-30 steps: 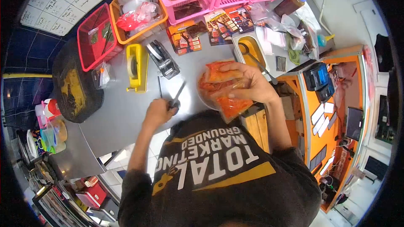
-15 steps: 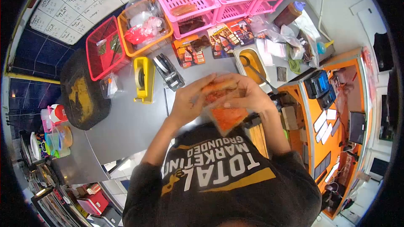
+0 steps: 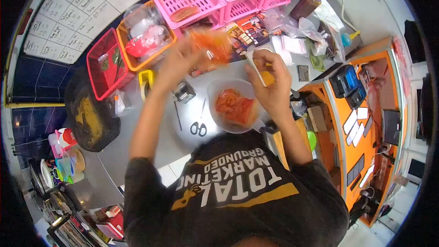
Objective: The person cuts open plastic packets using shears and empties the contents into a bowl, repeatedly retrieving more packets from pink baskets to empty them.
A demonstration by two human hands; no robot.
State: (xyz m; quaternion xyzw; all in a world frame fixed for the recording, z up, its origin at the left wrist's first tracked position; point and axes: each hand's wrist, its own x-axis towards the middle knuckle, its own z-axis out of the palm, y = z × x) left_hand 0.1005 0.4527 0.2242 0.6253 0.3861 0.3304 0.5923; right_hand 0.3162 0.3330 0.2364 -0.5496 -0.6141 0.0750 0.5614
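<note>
My left hand (image 3: 185, 61) is raised near the pink baskets, closed on a clear packet (image 3: 212, 45) with orange-red contents; both are blurred by motion. Over the metal tray (image 3: 251, 56) with yellow contents hovers my right hand (image 3: 274, 77), its fingers loosely curled, thumb apart, nothing seen in them. Between my arms, close to my shirt, a round pale bowl (image 3: 217, 120) with a dark handle holds orange-red food (image 3: 235, 106), seemingly wrapped in clear plastic. Scissors (image 3: 198, 129) with black handles lie left of the bowl.
Pink baskets (image 3: 185, 4) with packets stand at the back. An orange basket (image 3: 171, 41) and a red basket (image 3: 98, 89) are back left. A black tape dispenser (image 3: 184, 91) and a yellow one (image 3: 145, 82) sit on the counter (image 3: 151, 132). A brown bottle (image 3: 305, 5) stands back right.
Both hands held a packet in front of my chest; now they are apart. My left hand has swung up and left with the packet, revealing the bowl and scissors.
</note>
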